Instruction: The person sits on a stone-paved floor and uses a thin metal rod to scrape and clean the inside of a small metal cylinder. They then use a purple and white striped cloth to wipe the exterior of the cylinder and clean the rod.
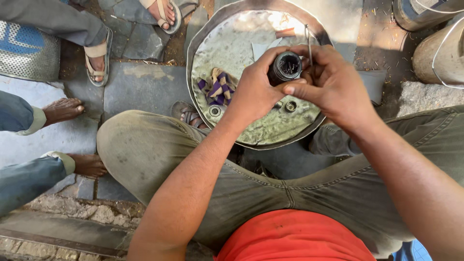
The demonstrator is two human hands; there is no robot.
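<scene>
So both hands meet over the round metal lid (251, 130), left hand (253, 92) and right hand (333, 84) wrapped around a cylinder part (285, 66). A rag (216, 88) lies on the lid to the left, two nuts (215, 111) nearer. Other people's feet (63, 110) are off left, buckets (442, 53) far right.

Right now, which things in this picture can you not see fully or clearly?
Head view only:
- Dark cylindrical part: its body is covered by the left hand and right hand; the inside is too dark to read.
- Thin metal rod: its lower end is hidden behind the right hand.
- Round metal tray: its top is cut off by the edge.
</scene>
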